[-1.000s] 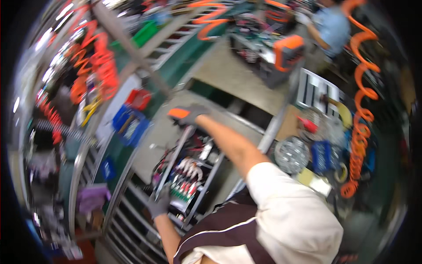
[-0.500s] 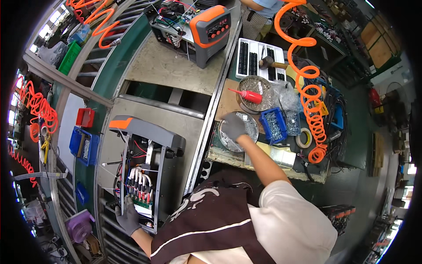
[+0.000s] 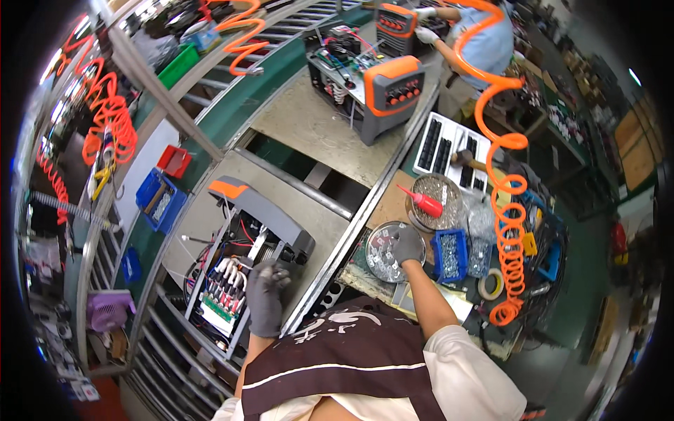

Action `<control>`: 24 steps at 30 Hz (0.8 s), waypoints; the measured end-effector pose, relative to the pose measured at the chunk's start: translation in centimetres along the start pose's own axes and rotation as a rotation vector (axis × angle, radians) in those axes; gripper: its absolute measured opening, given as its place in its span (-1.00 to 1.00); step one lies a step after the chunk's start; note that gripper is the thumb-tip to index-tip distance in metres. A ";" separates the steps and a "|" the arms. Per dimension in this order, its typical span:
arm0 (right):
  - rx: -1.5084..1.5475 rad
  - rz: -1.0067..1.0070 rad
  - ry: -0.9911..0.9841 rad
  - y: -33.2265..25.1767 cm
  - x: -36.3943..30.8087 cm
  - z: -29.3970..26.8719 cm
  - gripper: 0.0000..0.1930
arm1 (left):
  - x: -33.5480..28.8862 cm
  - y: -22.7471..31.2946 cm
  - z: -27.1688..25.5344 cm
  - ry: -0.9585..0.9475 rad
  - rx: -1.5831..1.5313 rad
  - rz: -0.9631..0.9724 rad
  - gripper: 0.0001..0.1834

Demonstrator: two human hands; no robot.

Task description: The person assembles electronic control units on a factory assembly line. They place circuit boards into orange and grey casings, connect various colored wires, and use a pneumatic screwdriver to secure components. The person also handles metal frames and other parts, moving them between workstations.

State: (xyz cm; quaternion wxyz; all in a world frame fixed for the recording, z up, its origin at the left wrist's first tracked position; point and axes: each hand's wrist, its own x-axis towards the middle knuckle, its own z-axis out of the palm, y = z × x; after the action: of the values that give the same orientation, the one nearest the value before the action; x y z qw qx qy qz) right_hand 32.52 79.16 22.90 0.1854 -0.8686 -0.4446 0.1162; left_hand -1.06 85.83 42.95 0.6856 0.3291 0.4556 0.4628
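Observation:
My right hand (image 3: 407, 245), in a grey glove, reaches into a round tin (image 3: 379, 263) of small flat metal pieces. Its fingers are bunched downward; anything between them is hidden. Gloved in grey too, my left hand (image 3: 267, 295) is raised at the near side of an opened machine (image 3: 274, 214) with an orange and grey panel. Those fingers curl inward, and what they hold, if anything, is too small to make out. Inside the machine, white sleeved leads (image 3: 232, 270) run to a green circuit board (image 3: 217, 312).
Beside the tin are a bowl of screws (image 3: 439, 189) with a red bottle (image 3: 425, 203) on it, a blue bin (image 3: 449, 256) and a tape roll (image 3: 490, 284). An orange coiled hose (image 3: 509, 210) hangs at right. Another machine (image 3: 393, 95) and a co-worker (image 3: 484, 42) are farther off.
My left hand has lifted from the machine's lower left side to its right side, and its fingers have curled. The right hand stays in the tin. The whole view has shifted.

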 end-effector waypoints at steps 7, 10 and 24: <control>0.245 0.174 -0.004 1.4 -0.5 -1.8 -0.81 | -1.4 -3.4 0.0 -0.136 0.183 -0.198 -0.77; 0.329 0.233 -0.021 2.3 -0.6 -2.4 -0.82 | -1.6 -4.0 0.4 -0.220 0.157 -0.217 -0.79; 0.796 0.216 -0.042 -3.0 -2.0 -4.7 -0.80 | -0.9 -5.2 0.0 -0.436 0.508 0.015 -0.72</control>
State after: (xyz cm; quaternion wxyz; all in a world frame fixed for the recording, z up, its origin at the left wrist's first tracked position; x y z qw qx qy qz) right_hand 30.91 78.10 28.46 0.4846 -0.7682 -0.2750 0.3153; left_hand 0.58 83.10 38.71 0.6595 0.5841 0.3965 0.2581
